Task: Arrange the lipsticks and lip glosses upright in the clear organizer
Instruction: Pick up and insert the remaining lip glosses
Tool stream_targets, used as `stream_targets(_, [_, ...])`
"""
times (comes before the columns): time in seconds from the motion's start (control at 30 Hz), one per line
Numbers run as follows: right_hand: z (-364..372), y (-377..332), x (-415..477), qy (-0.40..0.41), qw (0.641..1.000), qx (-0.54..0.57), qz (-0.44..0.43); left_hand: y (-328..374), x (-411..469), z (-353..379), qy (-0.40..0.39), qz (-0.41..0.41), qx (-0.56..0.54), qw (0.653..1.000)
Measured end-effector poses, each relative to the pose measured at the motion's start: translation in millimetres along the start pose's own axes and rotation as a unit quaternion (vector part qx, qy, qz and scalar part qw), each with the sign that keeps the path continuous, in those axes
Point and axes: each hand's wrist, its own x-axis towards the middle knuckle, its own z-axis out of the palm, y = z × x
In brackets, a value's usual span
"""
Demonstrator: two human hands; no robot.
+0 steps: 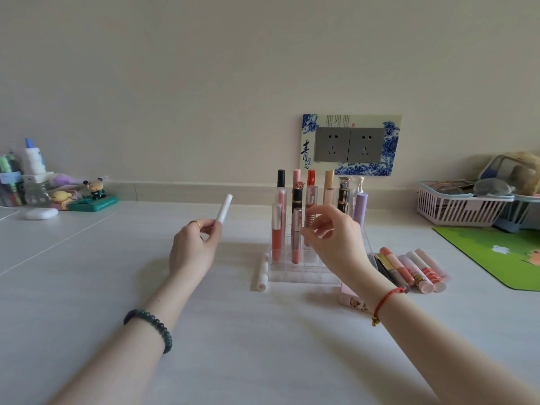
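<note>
Left fingers [209,226] grip a white tube [223,211]; right fingers [323,211] seemingly pinch a ribbed gloss [310,220] in the crowded organizer [295,276].

The pale table [263,346] bears the clear organizer [301,277], loose lipsticks [420,271], a green mat [496,255] and a pink basket [455,210].

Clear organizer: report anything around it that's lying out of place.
A white lipstick tube lies flat against the clear organizer's left side, and several lip glosses lie flat on its right; none stands upright.

Here are a white tube [224,207], pink ribbed-cap gloss [310,220], lilac tube [361,207], green mat [496,252] and blue-floral socket surround [391,135].
</note>
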Motion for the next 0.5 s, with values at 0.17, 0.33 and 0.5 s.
stream_targets(0.17, [-7.8,-13.1,-7.0,0.021,0.999,0.013,-0.045,19.9,-5.6,2.7,-0.064,0.007,-0.259,0.964])
stream_targets(0.33, [-10.1,-30.4,-18.1,0.004,0.995,0.036,-0.09,47.1,-24.1,2.3,-0.154,0.043,-0.385,0.909])
stream_targets(0.5, [-13.2,-43.0,-24.6,-0.015,0.992,0.09,-0.085,63.3,-41.9,3.9,-0.22,0.065,-0.405,0.885])
